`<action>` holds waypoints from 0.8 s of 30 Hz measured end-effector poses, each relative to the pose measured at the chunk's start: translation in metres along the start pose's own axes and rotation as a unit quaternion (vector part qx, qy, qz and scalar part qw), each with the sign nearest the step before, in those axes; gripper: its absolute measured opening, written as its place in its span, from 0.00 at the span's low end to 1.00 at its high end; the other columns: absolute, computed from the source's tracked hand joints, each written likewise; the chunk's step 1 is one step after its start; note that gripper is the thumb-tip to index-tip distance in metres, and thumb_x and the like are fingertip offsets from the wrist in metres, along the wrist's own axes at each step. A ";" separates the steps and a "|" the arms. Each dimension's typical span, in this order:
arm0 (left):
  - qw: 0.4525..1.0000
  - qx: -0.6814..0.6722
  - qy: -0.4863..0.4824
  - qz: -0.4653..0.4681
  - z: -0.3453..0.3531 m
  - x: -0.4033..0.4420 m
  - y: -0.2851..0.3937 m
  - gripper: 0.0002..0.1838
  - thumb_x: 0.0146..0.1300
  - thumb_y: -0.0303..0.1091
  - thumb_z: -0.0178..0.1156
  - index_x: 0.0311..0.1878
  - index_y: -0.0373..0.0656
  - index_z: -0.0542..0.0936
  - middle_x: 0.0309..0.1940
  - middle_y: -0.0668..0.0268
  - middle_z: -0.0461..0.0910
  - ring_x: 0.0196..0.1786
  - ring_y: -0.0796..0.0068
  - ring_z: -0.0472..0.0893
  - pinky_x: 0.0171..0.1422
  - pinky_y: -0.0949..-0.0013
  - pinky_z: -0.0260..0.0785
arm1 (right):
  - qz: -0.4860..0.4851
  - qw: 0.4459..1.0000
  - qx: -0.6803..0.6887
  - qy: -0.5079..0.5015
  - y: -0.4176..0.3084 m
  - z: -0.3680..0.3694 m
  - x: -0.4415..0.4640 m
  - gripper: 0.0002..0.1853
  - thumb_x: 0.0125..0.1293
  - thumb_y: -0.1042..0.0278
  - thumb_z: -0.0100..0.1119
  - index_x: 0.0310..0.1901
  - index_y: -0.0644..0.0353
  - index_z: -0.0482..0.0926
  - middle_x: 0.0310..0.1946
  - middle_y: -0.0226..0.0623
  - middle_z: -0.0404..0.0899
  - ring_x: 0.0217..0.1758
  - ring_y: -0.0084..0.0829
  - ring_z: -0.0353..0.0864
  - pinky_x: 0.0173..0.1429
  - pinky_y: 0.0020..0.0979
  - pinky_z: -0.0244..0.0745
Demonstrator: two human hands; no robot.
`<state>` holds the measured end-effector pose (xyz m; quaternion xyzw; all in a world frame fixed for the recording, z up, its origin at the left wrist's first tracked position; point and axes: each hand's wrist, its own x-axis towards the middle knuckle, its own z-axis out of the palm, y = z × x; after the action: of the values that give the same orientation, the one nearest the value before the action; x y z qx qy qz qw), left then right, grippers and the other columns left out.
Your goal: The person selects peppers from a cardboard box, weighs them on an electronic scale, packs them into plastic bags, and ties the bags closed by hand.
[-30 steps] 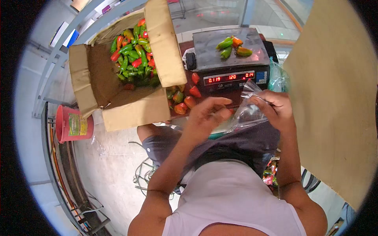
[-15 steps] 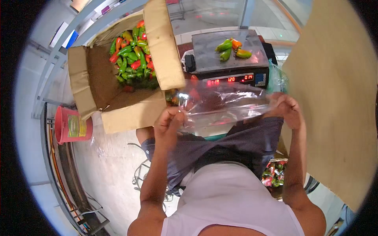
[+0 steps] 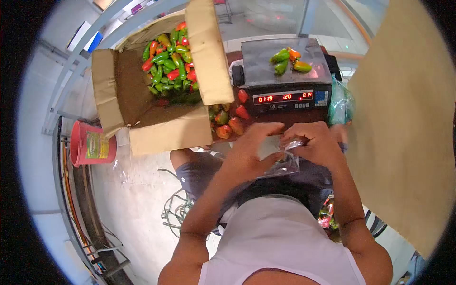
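Your right hand (image 3: 316, 142) pinched the clear bag (image 3: 287, 167) in front of the scale (image 3: 260, 61). Your left hand (image 3: 247, 154) stood beside it, thumb and fingers spread; contact could not be confirmed. Four peppers (image 3: 285, 63) lay on the scale. In my judgement, such thin plastic called for a light, steady pinch, layers kept untwisted.

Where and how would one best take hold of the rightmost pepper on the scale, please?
Probably across its middle, coming from above on the right: the rightmost pepper is elongated and lies on its side on the scale, with the other peppers to its left.
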<state>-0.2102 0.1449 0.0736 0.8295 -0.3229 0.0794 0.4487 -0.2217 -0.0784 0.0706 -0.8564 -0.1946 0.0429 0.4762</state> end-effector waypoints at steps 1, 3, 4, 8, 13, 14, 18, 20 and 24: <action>0.997 -0.056 -0.054 -0.023 0.005 0.003 -0.007 0.16 0.59 0.26 0.70 0.51 0.40 0.80 0.40 0.60 0.84 0.39 0.66 0.84 0.45 0.67 0.78 | 0.019 1.000 -0.017 0.004 -0.007 -0.007 0.002 0.11 0.52 0.78 0.73 0.38 0.62 0.84 0.33 0.32 0.86 0.32 0.22 0.84 0.37 0.24 0.78; 0.980 -0.167 -0.080 -0.074 0.009 0.007 -0.013 0.10 0.61 0.25 0.68 0.46 0.38 0.81 0.36 0.63 0.84 0.36 0.71 0.84 0.42 0.70 0.77 | 0.060 0.997 -0.053 0.020 -0.013 -0.026 -0.002 0.11 0.52 0.77 0.75 0.37 0.63 0.84 0.33 0.31 0.85 0.32 0.23 0.84 0.37 0.26 0.79; 0.968 -0.223 -0.056 -0.103 0.010 0.006 -0.013 0.07 0.63 0.25 0.67 0.44 0.38 0.82 0.35 0.64 0.83 0.35 0.74 0.84 0.42 0.71 0.77 | 0.072 0.996 0.057 0.010 0.001 -0.033 -0.007 0.07 0.59 0.74 0.71 0.37 0.64 0.83 0.36 0.32 0.84 0.35 0.23 0.83 0.38 0.26 0.77; 0.929 -0.307 -0.104 -0.176 0.029 -0.007 -0.016 0.03 0.66 0.26 0.65 0.40 0.37 0.82 0.33 0.68 0.83 0.34 0.81 0.82 0.40 0.74 0.76 | 0.054 0.909 0.365 0.196 0.020 -0.019 -0.025 0.03 0.66 0.76 0.63 0.39 0.62 0.78 0.37 0.27 0.81 0.36 0.18 0.77 0.39 0.24 0.73; 0.937 -0.307 -0.048 -0.158 0.018 -0.008 -0.022 0.19 0.61 0.28 0.69 0.55 0.41 0.78 0.51 0.67 0.81 0.54 0.75 0.80 0.58 0.68 0.73 | 0.007 0.957 0.246 0.151 0.001 -0.016 -0.016 0.02 0.69 0.75 0.60 0.39 0.62 0.77 0.39 0.30 0.79 0.41 0.19 0.78 0.48 0.24 0.74; 0.887 -0.436 -0.043 -0.144 0.011 -0.006 -0.033 0.28 0.57 0.28 0.72 0.61 0.43 0.74 0.57 0.67 0.77 0.56 0.74 0.79 0.58 0.68 0.72 | 0.005 0.966 0.234 0.113 -0.002 -0.020 -0.015 0.02 0.69 0.75 0.61 0.40 0.62 0.77 0.39 0.30 0.79 0.42 0.19 0.78 0.49 0.25 0.74; 0.937 -0.315 -0.135 -0.065 -0.008 0.019 -0.010 0.35 0.55 0.34 0.75 0.67 0.45 0.72 0.55 0.67 0.79 0.55 0.73 0.80 0.57 0.68 0.72 | -0.014 0.970 0.241 0.003 -0.012 -0.029 -0.005 0.04 0.68 0.75 0.61 0.42 0.64 0.79 0.41 0.33 0.80 0.46 0.22 0.79 0.52 0.27 0.74; 0.932 -0.280 -0.229 -0.017 0.001 0.014 -0.026 0.30 0.55 0.29 0.74 0.61 0.42 0.76 0.54 0.65 0.80 0.53 0.74 0.79 0.53 0.69 0.73 | -0.013 0.980 0.197 -0.009 -0.012 -0.036 -0.001 0.05 0.69 0.76 0.60 0.44 0.64 0.79 0.42 0.34 0.81 0.47 0.23 0.80 0.53 0.27 0.74; 0.918 -0.356 -0.162 -0.064 0.003 -0.006 -0.044 0.18 0.55 0.25 0.73 0.49 0.38 0.81 0.43 0.66 0.81 0.45 0.78 0.80 0.50 0.71 0.73 | -0.011 0.988 0.156 0.013 -0.005 -0.052 -0.008 0.07 0.69 0.77 0.59 0.47 0.65 0.81 0.45 0.36 0.83 0.51 0.24 0.81 0.57 0.28 0.74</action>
<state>-0.1888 0.1623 0.0384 0.6353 -0.3442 -0.2052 0.6601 -0.2168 -0.1208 0.1020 -0.7701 -0.1893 0.0564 0.6066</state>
